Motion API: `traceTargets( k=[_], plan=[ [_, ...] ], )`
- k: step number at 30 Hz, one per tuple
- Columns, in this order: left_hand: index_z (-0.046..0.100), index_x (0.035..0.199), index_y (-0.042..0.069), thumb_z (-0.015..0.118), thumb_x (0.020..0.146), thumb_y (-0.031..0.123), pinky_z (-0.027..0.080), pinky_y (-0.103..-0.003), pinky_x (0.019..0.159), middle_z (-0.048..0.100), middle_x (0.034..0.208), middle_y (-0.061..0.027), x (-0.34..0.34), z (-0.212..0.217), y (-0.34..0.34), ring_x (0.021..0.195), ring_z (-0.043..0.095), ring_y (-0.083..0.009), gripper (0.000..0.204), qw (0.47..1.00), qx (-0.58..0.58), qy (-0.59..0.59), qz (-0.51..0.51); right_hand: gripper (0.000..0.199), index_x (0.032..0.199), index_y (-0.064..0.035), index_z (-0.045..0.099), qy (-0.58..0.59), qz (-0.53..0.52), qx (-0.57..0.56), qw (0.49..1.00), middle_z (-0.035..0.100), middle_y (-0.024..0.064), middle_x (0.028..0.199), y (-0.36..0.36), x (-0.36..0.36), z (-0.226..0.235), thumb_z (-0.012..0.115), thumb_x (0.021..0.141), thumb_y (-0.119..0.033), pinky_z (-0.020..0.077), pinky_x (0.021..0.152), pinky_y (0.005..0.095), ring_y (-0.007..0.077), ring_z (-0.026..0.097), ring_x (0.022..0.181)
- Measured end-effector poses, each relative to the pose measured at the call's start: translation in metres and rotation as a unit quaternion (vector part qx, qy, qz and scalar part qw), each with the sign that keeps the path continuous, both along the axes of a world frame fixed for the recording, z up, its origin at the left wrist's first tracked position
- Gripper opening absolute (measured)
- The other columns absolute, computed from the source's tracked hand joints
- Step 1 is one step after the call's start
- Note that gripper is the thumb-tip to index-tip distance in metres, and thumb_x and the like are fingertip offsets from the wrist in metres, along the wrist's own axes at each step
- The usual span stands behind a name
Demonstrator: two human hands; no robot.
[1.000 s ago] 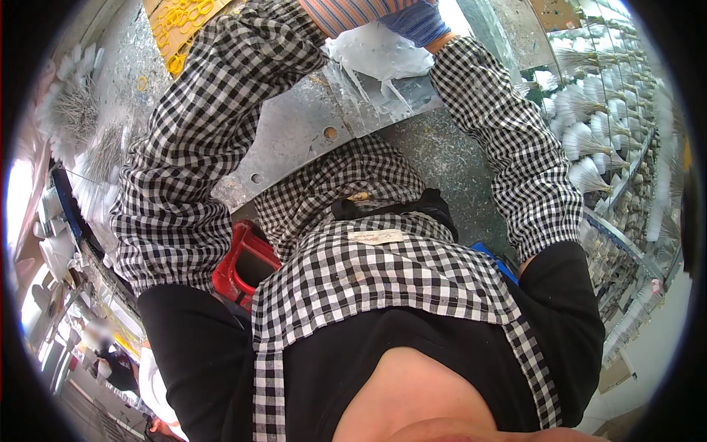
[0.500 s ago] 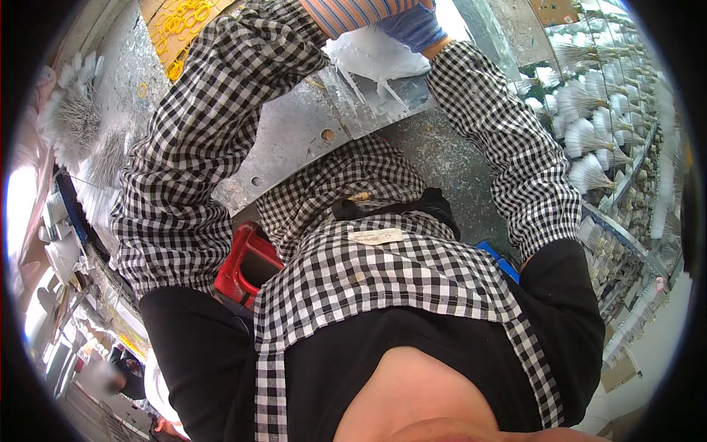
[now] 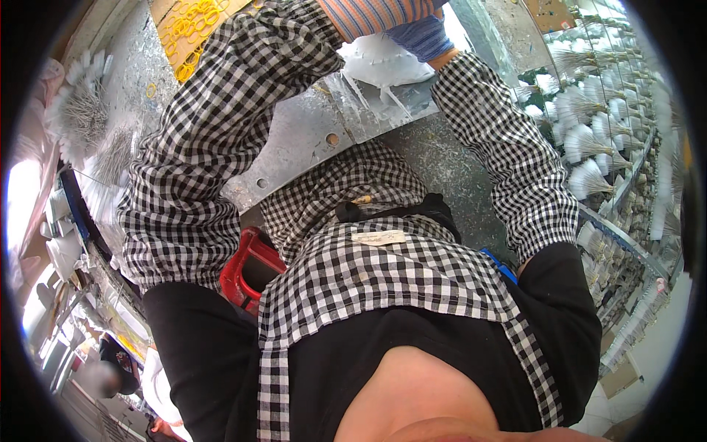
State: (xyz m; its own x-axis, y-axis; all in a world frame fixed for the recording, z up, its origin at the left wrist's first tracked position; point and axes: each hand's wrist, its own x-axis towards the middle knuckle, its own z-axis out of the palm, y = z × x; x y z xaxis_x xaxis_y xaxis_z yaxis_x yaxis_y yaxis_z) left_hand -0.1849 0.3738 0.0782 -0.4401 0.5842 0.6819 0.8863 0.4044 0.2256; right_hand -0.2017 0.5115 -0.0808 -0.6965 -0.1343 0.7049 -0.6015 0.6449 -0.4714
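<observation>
At the top edge of the head view my left hand (image 3: 372, 16), in an orange and grey striped glove, lies across to my right hand (image 3: 421, 37), in a blue striped glove. The two overlap, and their fingers are cut off by the edge, so any held thing is hidden. Just below them a heap of smooth white paste (image 3: 384, 65) spreads over a grey metal plate (image 3: 294, 144) with round holes. White streaks run down from the heap toward the plate's near edge. Black and white checked sleeves cover both forearms.
Yellow rubber bands (image 3: 193, 29) lie on cardboard at the far left. Bundles of white bristles with thin stems (image 3: 77, 110) stand at left; rows of similar fan-shaped bundles (image 3: 589, 140) fill a rack at right. A red plastic stool (image 3: 252, 271) is beside my lap.
Both hands and sleeves appear slightly further right and lower, and the plate and rubber bands have shifted similarly in the picture. My hands remain together above the white paste.
</observation>
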Motion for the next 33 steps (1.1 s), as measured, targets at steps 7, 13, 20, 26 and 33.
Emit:
traceTargets(
  k=[7, 13, 20, 26, 33],
  plan=[
    [0.070, 0.110, 0.008, 0.065, 0.081, 0.007, 0.056, -0.042, 0.079, 0.065, 0.095, -0.0127, -0.003, 0.000, -0.004, 0.089, 0.066, -0.0332, 0.029, 0.999, 0.014, -0.024, -0.030, 0.066, 0.130, -0.0059, 0.055, -0.035, -0.006, -0.067, 0.997, 0.063, 0.0159, 0.115, -0.011, 0.002, 0.015, 0.080, 0.081, -0.044, 0.0515, 0.088, 0.0400, 0.0277, 0.062, 0.106],
    [0.034, 0.154, 0.010, 0.091, 0.071, 0.015, 0.057, -0.040, 0.093, 0.053, 0.135, -0.0177, -0.001, -0.026, -0.006, 0.109, 0.064, -0.0247, 0.101, 0.951, 0.285, 0.097, 0.075, 0.026, 0.097, -0.0089, 0.075, -0.022, 0.102, 0.028, 0.994, 0.074, 0.0042, 0.078, -0.006, 0.011, 0.007, 0.081, 0.083, -0.031, 0.0585, 0.078, 0.0309, 0.0180, 0.073, 0.084],
    [0.074, 0.106, 0.009, 0.085, 0.075, 0.013, 0.056, -0.031, 0.079, 0.073, 0.096, -0.0089, 0.063, -0.037, -0.033, 0.086, 0.071, -0.0244, 0.033, 0.957, 0.171, -0.211, 0.105, 0.046, 0.135, -0.0091, 0.057, -0.083, 0.258, -0.128, 0.954, 0.062, 0.0064, 0.129, -0.052, 0.050, 0.000, 0.067, 0.097, -0.032, 0.0500, 0.102, 0.0336, 0.0200, 0.060, 0.120],
    [0.074, 0.103, 0.016, 0.070, 0.083, 0.012, 0.052, -0.039, 0.079, 0.075, 0.092, -0.0069, 0.112, -0.001, -0.121, 0.088, 0.072, -0.0261, 0.021, 0.881, -0.349, -0.206, 0.245, 0.057, 0.137, -0.0187, 0.059, -0.064, 0.247, 0.132, 0.958, 0.062, 0.0125, 0.132, -0.070, 0.053, 0.058, 0.074, 0.086, -0.040, 0.0463, 0.109, 0.0424, 0.0291, 0.057, 0.126],
    [0.075, 0.088, 0.016, 0.064, 0.086, 0.015, 0.047, -0.043, 0.082, 0.076, 0.087, -0.0087, 0.144, -0.084, -0.187, 0.088, 0.072, -0.0241, 0.011, 0.646, -0.657, -0.214, 0.324, 0.018, 0.103, -0.0189, 0.075, -0.065, 0.270, 0.264, 0.924, 0.070, 0.0041, 0.098, -0.160, 0.018, 0.053, 0.070, 0.088, -0.027, 0.0541, 0.088, 0.0404, 0.0252, 0.066, 0.099]
  ],
)
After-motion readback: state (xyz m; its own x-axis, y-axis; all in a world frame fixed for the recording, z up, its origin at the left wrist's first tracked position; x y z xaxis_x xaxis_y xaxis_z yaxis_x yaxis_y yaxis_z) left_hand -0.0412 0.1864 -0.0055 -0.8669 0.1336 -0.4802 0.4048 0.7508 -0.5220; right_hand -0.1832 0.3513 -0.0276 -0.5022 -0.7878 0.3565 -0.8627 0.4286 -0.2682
